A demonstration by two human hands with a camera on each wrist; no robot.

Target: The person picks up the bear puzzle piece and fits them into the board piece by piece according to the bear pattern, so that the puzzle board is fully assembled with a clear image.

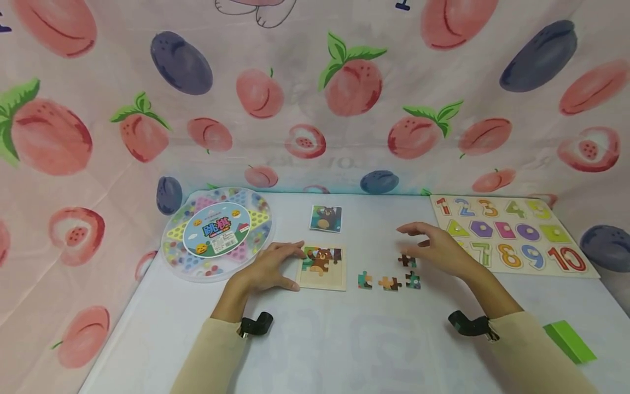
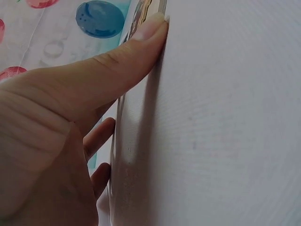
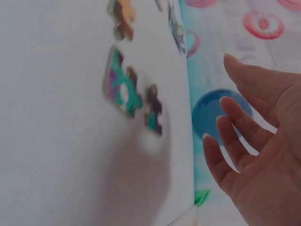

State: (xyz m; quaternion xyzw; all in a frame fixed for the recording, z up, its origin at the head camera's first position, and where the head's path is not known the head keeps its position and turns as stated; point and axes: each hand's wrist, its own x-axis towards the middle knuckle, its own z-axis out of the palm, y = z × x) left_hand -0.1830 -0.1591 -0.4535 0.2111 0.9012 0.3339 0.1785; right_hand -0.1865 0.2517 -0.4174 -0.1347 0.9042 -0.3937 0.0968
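Observation:
A square wooden puzzle tray (image 1: 322, 280) lies mid-table, its upper part filled with a bear picture and its lower part bare wood. My left hand (image 1: 269, 268) rests against the tray's left side, thumb and forefinger spread; the left wrist view shows the thumb (image 2: 146, 35) stretched along its edge. My right hand (image 1: 438, 249) hovers over the loose pieces, fingers relaxed, with nothing held. Beneath it lies a dark brown puzzle piece (image 1: 407, 261), with a green piece (image 1: 413, 280), an orange-and-brown piece (image 1: 390, 283) and another green piece (image 1: 365, 280) nearby.
Behind the tray lies a bear picture card (image 1: 325, 219). A round Chinese checkers box (image 1: 216, 232) stands at left. At right lie a number-and-shape board (image 1: 512, 235) and a green block (image 1: 570, 342). A fruit-print curtain (image 1: 305, 98) hangs along the table's back edge.

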